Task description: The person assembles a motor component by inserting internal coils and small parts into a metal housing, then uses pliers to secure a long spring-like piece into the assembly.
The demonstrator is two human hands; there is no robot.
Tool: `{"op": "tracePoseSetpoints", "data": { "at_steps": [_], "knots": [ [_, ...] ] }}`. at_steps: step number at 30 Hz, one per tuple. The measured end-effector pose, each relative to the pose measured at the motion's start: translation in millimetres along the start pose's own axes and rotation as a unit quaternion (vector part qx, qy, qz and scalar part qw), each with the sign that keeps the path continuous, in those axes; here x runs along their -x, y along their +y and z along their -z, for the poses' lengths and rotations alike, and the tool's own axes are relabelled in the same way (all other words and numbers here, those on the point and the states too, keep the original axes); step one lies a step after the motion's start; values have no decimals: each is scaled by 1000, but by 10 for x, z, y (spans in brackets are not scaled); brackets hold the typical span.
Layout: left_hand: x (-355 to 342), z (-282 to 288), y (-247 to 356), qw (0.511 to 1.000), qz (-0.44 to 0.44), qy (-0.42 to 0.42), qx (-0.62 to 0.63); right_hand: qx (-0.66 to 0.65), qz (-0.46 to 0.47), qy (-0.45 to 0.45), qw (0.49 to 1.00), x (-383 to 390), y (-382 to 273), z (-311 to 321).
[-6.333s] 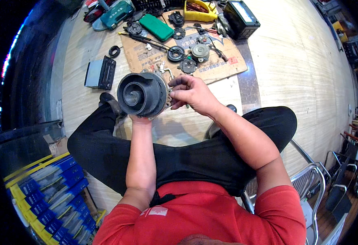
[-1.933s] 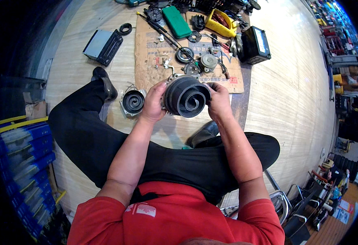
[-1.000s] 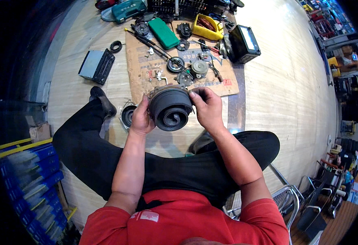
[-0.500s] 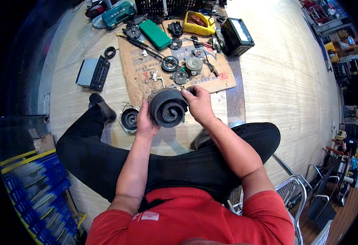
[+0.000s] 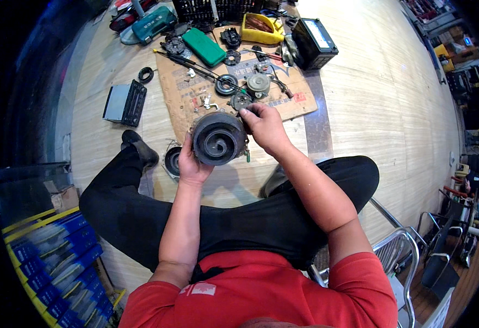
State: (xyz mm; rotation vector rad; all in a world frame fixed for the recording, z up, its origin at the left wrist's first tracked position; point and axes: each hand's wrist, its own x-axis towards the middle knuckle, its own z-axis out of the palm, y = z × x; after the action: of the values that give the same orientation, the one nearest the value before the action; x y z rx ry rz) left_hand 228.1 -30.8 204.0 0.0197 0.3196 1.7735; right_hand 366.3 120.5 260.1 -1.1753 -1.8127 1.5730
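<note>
A dark round scroll compressor part (image 5: 218, 143), with a spiral wall on its face, is held up between my hands in front of my lap. My left hand (image 5: 195, 165) grips its lower left side, thumb up along the edge. At its upper right rim my right hand (image 5: 266, 130) is closed in a pinch; its fingertips are partly hidden. A second spiral part (image 5: 172, 160) lies on the floor just left of my left hand. Beyond the held part, a black disc (image 5: 240, 101), a ring-shaped pulley (image 5: 227, 84) and a grey round part (image 5: 258, 83) lie on cardboard (image 5: 299, 104).
Farther off are a green case (image 5: 204, 47), a yellow container (image 5: 262, 30), a black battery (image 5: 315, 44) and a teal case (image 5: 153, 25). A car radio (image 5: 124, 103) and a black ring (image 5: 146, 75) lie left. A metal chair (image 5: 400, 240) stands right; blue boxes (image 5: 59, 268) are stacked left.
The scroll compressor part has shifted slightly left and up, its spiral face turned more toward me. My right hand has moved slightly up along its rim. The whole view has shifted a little.
</note>
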Motion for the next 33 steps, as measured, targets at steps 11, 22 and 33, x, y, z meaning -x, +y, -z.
{"op": "tracePoseSetpoints", "data": {
  "at_steps": [11,22,33],
  "knots": [
    [8,-57,34,1000,-9,21,17,-63,-43,-29,997,-28,38,-5],
    [1,-39,42,998,8,54,20,-72,-59,-30,995,-45,40,-22],
    [-9,110,43,999,10,35,12,-165,-121,-73,976,8,-168,38]
  ]
}}
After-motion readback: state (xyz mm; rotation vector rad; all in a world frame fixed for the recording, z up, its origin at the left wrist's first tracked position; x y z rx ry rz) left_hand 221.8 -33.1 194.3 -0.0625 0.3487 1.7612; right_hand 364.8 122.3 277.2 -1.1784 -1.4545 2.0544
